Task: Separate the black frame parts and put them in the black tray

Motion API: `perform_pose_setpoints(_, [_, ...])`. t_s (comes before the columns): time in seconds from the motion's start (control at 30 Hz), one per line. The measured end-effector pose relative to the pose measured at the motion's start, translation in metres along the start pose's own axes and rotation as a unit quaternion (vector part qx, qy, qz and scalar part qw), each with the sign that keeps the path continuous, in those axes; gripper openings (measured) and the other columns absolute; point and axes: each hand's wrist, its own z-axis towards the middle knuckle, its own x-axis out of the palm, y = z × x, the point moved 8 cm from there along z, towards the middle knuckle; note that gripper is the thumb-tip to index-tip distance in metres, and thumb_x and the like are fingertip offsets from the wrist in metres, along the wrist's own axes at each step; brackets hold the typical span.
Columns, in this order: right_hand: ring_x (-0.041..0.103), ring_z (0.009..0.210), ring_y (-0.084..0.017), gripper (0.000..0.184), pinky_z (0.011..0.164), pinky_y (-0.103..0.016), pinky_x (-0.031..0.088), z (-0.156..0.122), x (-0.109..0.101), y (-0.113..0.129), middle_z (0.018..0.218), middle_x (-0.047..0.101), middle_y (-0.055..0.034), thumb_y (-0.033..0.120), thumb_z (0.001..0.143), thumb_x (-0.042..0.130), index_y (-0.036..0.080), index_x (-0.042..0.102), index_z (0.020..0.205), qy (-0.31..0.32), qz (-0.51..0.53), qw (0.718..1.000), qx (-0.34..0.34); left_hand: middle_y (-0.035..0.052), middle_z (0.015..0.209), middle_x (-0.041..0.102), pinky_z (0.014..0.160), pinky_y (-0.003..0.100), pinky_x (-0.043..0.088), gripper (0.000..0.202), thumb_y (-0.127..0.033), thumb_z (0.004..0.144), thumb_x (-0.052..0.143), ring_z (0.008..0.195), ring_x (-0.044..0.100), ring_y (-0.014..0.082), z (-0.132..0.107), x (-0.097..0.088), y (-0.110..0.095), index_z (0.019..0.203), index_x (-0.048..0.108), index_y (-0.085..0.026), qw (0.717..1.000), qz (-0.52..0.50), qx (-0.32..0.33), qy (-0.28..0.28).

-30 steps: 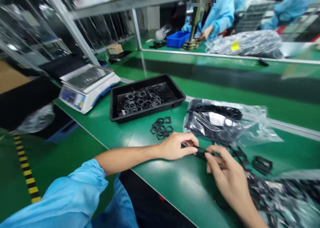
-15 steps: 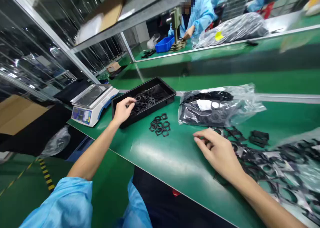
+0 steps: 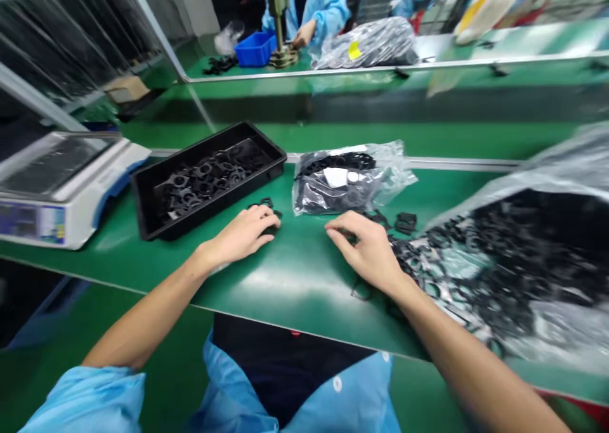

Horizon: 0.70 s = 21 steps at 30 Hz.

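My left hand [image 3: 247, 233] reaches over a small group of black ring-shaped parts [image 3: 261, 203] on the green bench, mostly covering them. Its fingers are apart, and nothing shows in its grip. My right hand [image 3: 366, 246] hovers at the left edge of a large heap of similar black frames [image 3: 457, 274]. The thumb and fingers are curled together at the tips; what they hold, if anything, is hidden. A black tray [image 3: 209, 195] with many such parts stands beyond my left hand. Ahead of my right hand lies a clear bag of black parts [image 3: 342, 182].
A white weighing scale [image 3: 71, 195] stands at the left. Clear plastic sheeting [image 3: 561, 154] surrounds the heap on the right. Across the bench, a person in a blue coat [image 3: 328, 8] works at a small press [image 3: 280, 21] beside a blue bin [image 3: 257, 49].
My left hand has left the black tray and come right to the small group of parts. My right hand stays near the heap, fingers curled closer. The view has turned right.
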Motion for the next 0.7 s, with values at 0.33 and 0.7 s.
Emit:
perform_pose_setpoints(0.33, [0.070,0.092,-0.026,0.011,0.069,-0.030,0.046,-0.003,0.003,-0.017,0.098,0.074,-0.0091,0.021,0.083,0.078,0.019,0.072,0.093,0.313,-0.311,0.894,0.081,0.0008,0.079,0.061,0.065,0.030,0.038,0.004,-0.021,0.093,0.054,0.071,0.056,0.0185,0.027,-0.012,-0.035,0.090,0.051,-0.021,0.990,-0.113,0.027,-0.083])
perform_pose_setpoints(0.7, [0.061,0.067,-0.018,0.021,0.065,-0.030,0.043,0.007,-0.016,-0.027,0.076,0.066,-0.0047,0.024,0.096,0.055,0.020,0.064,0.078,0.126,-0.266,0.951,0.090,-0.0014,0.073,0.053,0.064,0.026,0.039,0.027,-0.026,0.094,0.058,0.067,0.049,0.0138,0.042,0.015,-0.049,0.075,0.040,-0.022,0.953,-0.227,0.090,-0.180])
